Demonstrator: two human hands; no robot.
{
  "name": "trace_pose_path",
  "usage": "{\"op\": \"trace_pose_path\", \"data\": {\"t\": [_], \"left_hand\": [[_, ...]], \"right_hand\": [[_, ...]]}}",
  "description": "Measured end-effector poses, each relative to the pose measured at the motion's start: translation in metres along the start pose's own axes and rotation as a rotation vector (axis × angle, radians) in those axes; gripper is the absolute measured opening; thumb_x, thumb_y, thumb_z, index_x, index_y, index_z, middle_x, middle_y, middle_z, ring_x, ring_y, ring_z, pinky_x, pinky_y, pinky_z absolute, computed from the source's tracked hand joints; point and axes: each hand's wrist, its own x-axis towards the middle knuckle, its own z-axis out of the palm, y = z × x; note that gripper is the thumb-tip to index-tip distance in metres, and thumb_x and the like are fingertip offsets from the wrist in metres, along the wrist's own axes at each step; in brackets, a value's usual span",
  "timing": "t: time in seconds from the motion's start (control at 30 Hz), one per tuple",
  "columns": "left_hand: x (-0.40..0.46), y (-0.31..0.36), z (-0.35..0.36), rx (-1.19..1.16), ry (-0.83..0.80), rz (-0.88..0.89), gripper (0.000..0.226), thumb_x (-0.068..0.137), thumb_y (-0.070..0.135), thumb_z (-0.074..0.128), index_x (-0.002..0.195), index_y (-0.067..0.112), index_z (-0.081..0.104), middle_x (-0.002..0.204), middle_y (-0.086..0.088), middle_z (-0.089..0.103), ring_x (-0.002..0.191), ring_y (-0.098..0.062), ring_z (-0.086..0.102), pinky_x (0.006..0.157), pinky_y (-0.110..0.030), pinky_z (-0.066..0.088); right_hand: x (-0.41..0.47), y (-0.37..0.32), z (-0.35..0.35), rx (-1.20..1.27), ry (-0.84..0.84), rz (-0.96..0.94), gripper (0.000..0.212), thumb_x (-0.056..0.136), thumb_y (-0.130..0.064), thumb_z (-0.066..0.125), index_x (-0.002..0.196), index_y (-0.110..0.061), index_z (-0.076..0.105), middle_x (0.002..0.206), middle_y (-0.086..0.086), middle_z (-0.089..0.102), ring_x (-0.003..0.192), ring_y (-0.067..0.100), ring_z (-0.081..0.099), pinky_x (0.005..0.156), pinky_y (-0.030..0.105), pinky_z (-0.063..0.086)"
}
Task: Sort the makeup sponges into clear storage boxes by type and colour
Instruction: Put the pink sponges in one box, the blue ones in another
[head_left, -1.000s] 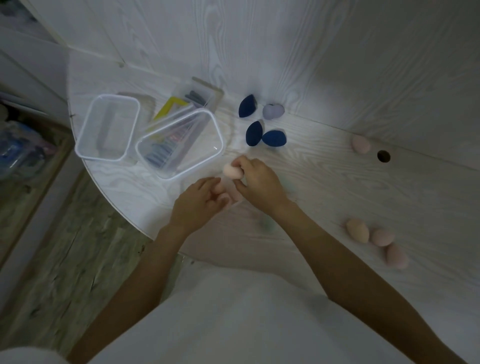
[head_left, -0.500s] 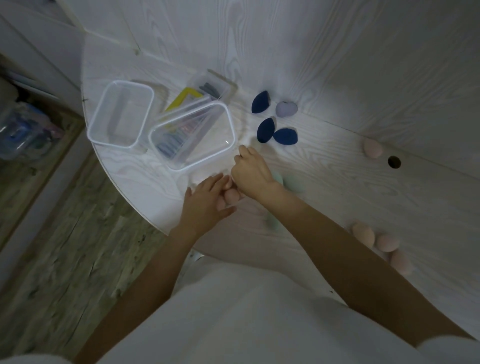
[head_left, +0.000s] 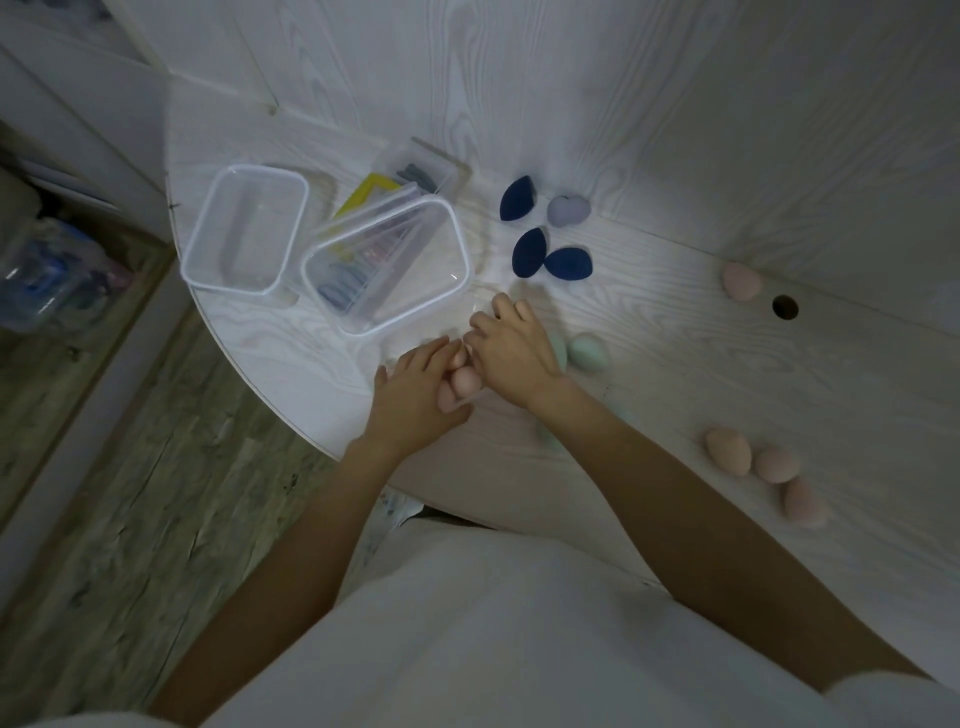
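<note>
Pale wood-grain worktop (head_left: 675, 364), curved along its left edge, fills the middle of the frame, with white panelled walls behind it and a grey plank floor at lower left.

At the centre, both hands meet over a small cluster of peach sponges (head_left: 462, 383). The left hand (head_left: 415, 395) cups them, fingers curled under and around, so its grip is closed on the sponges. The right hand (head_left: 511, 348) lies across from the right, fingers bent toward the same cluster; whether it pinches a sponge or only steadies the pile cannot be told. Gathering one colour into the palm looks like a way to carry several at once to a box.

Just right of the right hand sit mint green sponges (head_left: 587, 353), partly hidden by the wrist. Above them, at upper centre, three navy sponges (head_left: 530, 252) lie close together with one lilac sponge (head_left: 568, 210) beside them. More pink and peach sponges (head_left: 769, 467) sit at the right edge, and one pink sponge (head_left: 742, 280) lies near a round hole in the worktop.

Two clear storage boxes stand at upper left: the nearer box (head_left: 457, 249), just above the hands, and the far box (head_left: 192, 260), both seemingly without sponges yet. Behind them lies a smaller clear case (head_left: 415, 166) with dark items.
</note>
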Motion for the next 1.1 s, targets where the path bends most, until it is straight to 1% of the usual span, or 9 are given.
{"op": "trace_pose_path", "data": {"t": [0.07, 0.17, 0.3, 0.43, 0.63, 0.7, 0.83, 1.0, 1.1], "left_hand": [[-0.001, 0.002, 0.000, -0.001, 0.021, -0.005, 0.082, 0.076, 0.051, 0.066, 0.144, 0.025, 0.029, 0.151, 0.006, 0.029, 0.136, -0.020, 0.029, 0.106, -0.058, 0.023], [-0.003, 0.006, 0.001, -0.014, 0.056, -0.024, 0.084, 0.075, 0.054, 0.067, 0.144, 0.024, 0.029, 0.149, 0.005, 0.033, 0.135, -0.020, 0.030, 0.107, -0.059, 0.021], [-0.006, 0.006, 0.007, 0.071, 0.045, 0.004, 0.079, 0.078, 0.055, 0.063, 0.144, 0.027, 0.031, 0.151, 0.003, 0.029, 0.137, -0.022, 0.027, 0.106, -0.059, 0.022], [-0.008, 0.009, 0.010, 0.132, 0.040, 0.033, 0.074, 0.081, 0.046, 0.064, 0.144, 0.026, 0.032, 0.152, 0.001, 0.029, 0.136, -0.025, 0.029, 0.103, -0.059, 0.028], [-0.014, 0.019, 0.012, 0.116, 0.006, 0.071, 0.072, 0.081, 0.047, 0.064, 0.143, 0.024, 0.035, 0.149, 0.000, 0.035, 0.134, -0.026, 0.035, 0.101, -0.056, 0.033], [-0.019, 0.021, 0.012, 0.102, 0.010, 0.068, 0.075, 0.081, 0.047, 0.064, 0.143, 0.021, 0.033, 0.149, -0.001, 0.035, 0.134, -0.026, 0.034, 0.102, -0.055, 0.032], [-0.019, 0.019, 0.008, 0.069, -0.025, 0.041, 0.086, 0.076, 0.058, 0.064, 0.145, 0.020, 0.028, 0.148, -0.002, 0.036, 0.132, -0.026, 0.035, 0.100, -0.053, 0.034], [-0.008, 0.020, 0.002, 0.029, -0.072, -0.001, 0.104, 0.059, 0.081, 0.045, 0.144, 0.024, 0.026, 0.144, 0.002, 0.039, 0.129, -0.025, 0.037, 0.098, -0.050, 0.038], [-0.002, 0.016, 0.003, 0.038, -0.064, 0.024, 0.104, 0.056, 0.083, 0.044, 0.141, 0.023, 0.031, 0.139, 0.002, 0.044, 0.125, -0.024, 0.041, 0.097, -0.047, 0.040]], "right_hand": [[-0.001, -0.001, -0.002, 0.062, -0.011, 0.015, 0.020, 0.084, -0.026, 0.054, 0.078, -0.019, 0.072, 0.098, -0.005, 0.065, 0.089, 0.023, 0.050, 0.076, 0.034, 0.035], [-0.013, 0.004, -0.010, 0.300, -0.020, 0.076, 0.029, 0.090, -0.028, 0.046, 0.111, -0.022, 0.065, 0.138, -0.004, 0.048, 0.112, 0.024, 0.042, 0.087, 0.035, 0.028], [-0.062, 0.015, -0.020, 0.504, 0.210, 0.314, 0.031, 0.087, -0.023, 0.045, 0.108, -0.016, 0.067, 0.116, 0.002, 0.064, 0.104, 0.025, 0.054, 0.086, 0.037, 0.039], [-0.144, 0.040, -0.016, 0.446, 0.299, 0.606, 0.024, 0.083, -0.014, 0.051, 0.099, -0.011, 0.069, 0.089, 0.008, 0.071, 0.082, 0.030, 0.061, 0.074, 0.038, 0.044], [-0.224, 0.074, 0.003, 0.120, -0.154, 0.959, 0.051, 0.081, -0.011, 0.058, 0.130, -0.006, 0.047, 0.131, 0.023, 0.046, 0.119, 0.042, 0.036, 0.095, 0.049, 0.029], [-0.234, 0.083, 0.007, 0.064, -0.243, 0.970, 0.054, 0.083, -0.009, 0.054, 0.135, -0.007, 0.039, 0.129, 0.023, 0.045, 0.122, 0.042, 0.032, 0.096, 0.047, 0.024], [-0.238, 0.092, 0.009, 0.111, -0.087, 0.836, 0.046, 0.076, 0.007, 0.058, 0.121, -0.005, 0.055, 0.105, 0.021, 0.063, 0.104, 0.043, 0.050, 0.086, 0.048, 0.038], [-0.197, 0.069, -0.024, 0.636, 0.180, 0.770, 0.044, 0.077, -0.004, 0.065, 0.117, -0.008, 0.047, 0.112, 0.007, 0.056, 0.084, 0.022, 0.055, 0.068, 0.030, 0.041], [-0.143, 0.052, -0.035, 0.836, 0.218, 0.713, 0.045, 0.076, -0.011, 0.070, 0.113, -0.010, 0.045, 0.110, 0.005, 0.056, 0.088, 0.020, 0.056, 0.071, 0.036, 0.049]]}}
